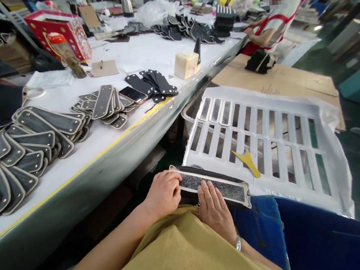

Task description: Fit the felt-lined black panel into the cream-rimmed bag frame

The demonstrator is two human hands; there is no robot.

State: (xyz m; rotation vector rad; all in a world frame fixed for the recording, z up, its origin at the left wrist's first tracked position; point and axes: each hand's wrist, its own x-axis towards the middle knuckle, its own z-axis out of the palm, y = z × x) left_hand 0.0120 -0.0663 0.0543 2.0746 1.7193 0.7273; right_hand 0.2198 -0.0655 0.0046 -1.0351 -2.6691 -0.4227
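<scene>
A long grey speckled strip with a pale border [230, 190] lies across a dark piece in front of my body. My left hand [164, 193] is closed at the strip's left end, its fingers curled over the edge. Flat on the strip's middle rests my right hand [215, 211], fingers straight and close together. Just beyond is a white slotted sheet [333, 156], with several pale-edged grey strips [214, 110] in its upper left corner. A yellow forked piece [248, 162] lies on that sheet. What supports the dark piece from below is hidden.
On the white table [109, 56] at left are piles of grey trimmed pieces [34, 138], a phone [133, 94], black pieces [154, 83] and a cream block [186, 65]. A blue bin [323, 227] stands at lower right. Another person [272, 29] works farther back.
</scene>
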